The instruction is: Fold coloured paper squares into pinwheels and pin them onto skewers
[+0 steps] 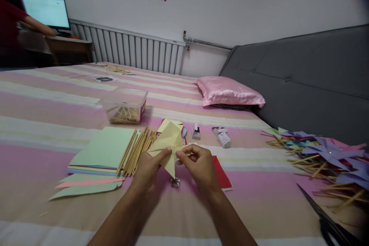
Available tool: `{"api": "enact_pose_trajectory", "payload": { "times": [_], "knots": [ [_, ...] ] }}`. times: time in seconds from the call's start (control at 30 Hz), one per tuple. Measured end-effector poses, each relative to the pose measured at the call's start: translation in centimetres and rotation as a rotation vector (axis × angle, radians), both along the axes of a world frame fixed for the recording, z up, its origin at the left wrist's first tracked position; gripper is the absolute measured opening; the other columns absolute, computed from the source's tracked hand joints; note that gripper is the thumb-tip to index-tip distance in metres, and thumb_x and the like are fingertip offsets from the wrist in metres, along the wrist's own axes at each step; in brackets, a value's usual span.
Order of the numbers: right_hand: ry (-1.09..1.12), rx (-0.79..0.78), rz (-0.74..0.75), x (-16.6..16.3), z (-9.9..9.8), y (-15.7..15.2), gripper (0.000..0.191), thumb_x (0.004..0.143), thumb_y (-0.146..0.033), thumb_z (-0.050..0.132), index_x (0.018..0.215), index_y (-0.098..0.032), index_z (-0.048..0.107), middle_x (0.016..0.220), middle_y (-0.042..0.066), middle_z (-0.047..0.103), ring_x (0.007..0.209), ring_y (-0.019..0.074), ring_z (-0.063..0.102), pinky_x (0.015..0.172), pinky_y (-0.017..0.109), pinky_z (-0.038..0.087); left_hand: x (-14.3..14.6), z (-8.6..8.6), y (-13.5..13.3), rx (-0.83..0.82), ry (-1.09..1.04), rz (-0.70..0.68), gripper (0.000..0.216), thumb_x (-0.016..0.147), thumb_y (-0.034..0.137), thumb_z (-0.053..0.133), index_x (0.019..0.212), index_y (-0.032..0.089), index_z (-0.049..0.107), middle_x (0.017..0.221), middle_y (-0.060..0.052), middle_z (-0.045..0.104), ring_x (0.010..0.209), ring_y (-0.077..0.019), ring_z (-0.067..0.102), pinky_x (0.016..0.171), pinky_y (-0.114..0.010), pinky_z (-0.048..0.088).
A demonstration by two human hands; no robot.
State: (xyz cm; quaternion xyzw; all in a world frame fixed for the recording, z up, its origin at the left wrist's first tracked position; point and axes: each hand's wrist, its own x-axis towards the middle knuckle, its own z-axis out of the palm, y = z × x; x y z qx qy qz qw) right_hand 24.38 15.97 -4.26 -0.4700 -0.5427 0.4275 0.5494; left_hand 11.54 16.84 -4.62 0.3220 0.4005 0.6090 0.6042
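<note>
A pale yellow paper pinwheel (pixel 169 138) with its corners folded toward the middle is held up above the bed. My left hand (pixel 150 167) grips its lower left side, thumb on the centre. The thumb and fingertips of my right hand (pixel 200 163) are pinched at the pinwheel's right side by the centre; whether a small pin sits between them is hidden. Just below lies a little pile of shiny metal pieces (pixel 175 182). Left of my hands, thin wooden sticks (pixel 135 155) rest by a stack of pale green paper (pixel 99 146). Red paper (pixel 221 175) lies beyond my right wrist.
A clear plastic box (pixel 125 109) of sticks stands behind the paper. Two small boxes (pixel 196 132) (pixel 223 138) sit further back. Finished pinwheels (pixel 331 152) are heaped at right, near black scissors (pixel 325 215). Beyond are a pink pillow (pixel 229 90) and a person (pixel 13 27) at a monitor.
</note>
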Motion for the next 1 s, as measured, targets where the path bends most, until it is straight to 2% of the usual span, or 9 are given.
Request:
{"api": "enact_pose_trajectory", "payload": {
  "times": [0.17,0.63,1.0],
  "knots": [
    [0.009,-0.01,-0.04,-0.2,0.0,0.0,0.02,0.07,-0.034,0.069,0.067,-0.014,0.064,0.062,0.003,0.067,0.052,0.0173,0.066,0.049,0.024,0.05,0.0,-0.4,0.1,0.046,0.038,-0.005,0.03,0.059,0.026,0.079,0.083,0.01,0.07,0.077,-0.009,0.072,0.079,-0.0236,0.066,0.069,-0.031,0.051],
    [-0.006,-0.014,-0.084,-0.1,-0.1,0.1,0.022,0.069,-0.035,0.069,0.064,-0.015,0.06,0.061,0.003,0.065,0.049,0.0179,0.065,0.046,0.024,0.048,-0.2,-1.2,0.3,0.074,0.185,-0.007,0.027,0.062,0.032,0.078,0.08,0.012,0.072,0.084,-0.011,0.071,0.077,-0.0231,0.064,0.069,-0.032,0.049],
    [-0.042,0.0,-0.132,-0.1,-0.3,0.2,0.025,0.069,-0.038,0.069,0.062,-0.016,0.059,0.057,0.001,0.063,0.046,0.017,0.063,0.044,0.023,0.046,-0.3,-1.7,0.6,0.083,0.224,-0.02,0.028,0.062,0.034,0.078,0.08,0.013,0.072,0.08,-0.011,0.071,0.076,-0.0246,0.063,0.073,-0.036,0.049]
  ]
}}
